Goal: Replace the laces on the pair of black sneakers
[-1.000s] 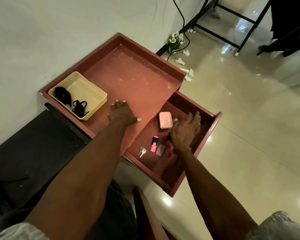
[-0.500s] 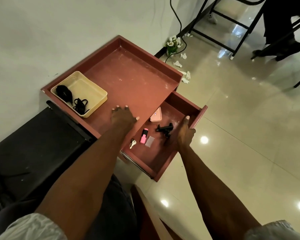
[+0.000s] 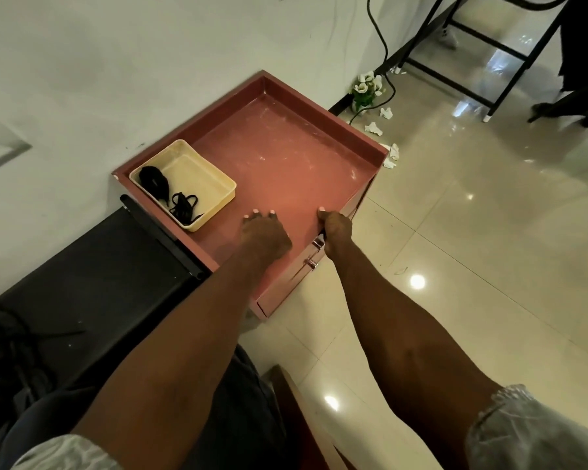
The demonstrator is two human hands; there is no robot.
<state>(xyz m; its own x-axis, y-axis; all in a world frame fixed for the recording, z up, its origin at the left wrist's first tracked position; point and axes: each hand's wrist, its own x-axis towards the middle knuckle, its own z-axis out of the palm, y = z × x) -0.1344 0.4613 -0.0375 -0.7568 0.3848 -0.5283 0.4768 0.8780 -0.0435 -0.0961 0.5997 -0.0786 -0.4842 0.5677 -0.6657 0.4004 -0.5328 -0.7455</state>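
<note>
The glossy tiled floor is the widest stretch, open to the right of the person and running back to a black metal frame at the far end. Against the white wall stands a reddish cabinet whose top is a shallow tray with a raised lip on the back and sides; its front edge sits flush, with the drawer front closed beneath it and a small clear knob showing. A low black bench butts up to the cabinet's left side, closing that side off.

On the cabinet top, in the near left corner, sits a cream plastic tray. Inside it lie a loose coil of black laces and, just beside them, a dark bundle I cannot identify. No sneakers are in sight.

The left hand rests flat on the cabinet top near the front edge, fingers straight and spread, holding nothing. The right hand is at the front right corner, fingers curled over the edge where top meets drawer; whether it grips something there I cannot tell.

Beyond the cabinet, a black cable trails down the wall to a small bunch of white flowers on the floor, with scraps of white paper scattered near the cabinet's far right corner.
</note>
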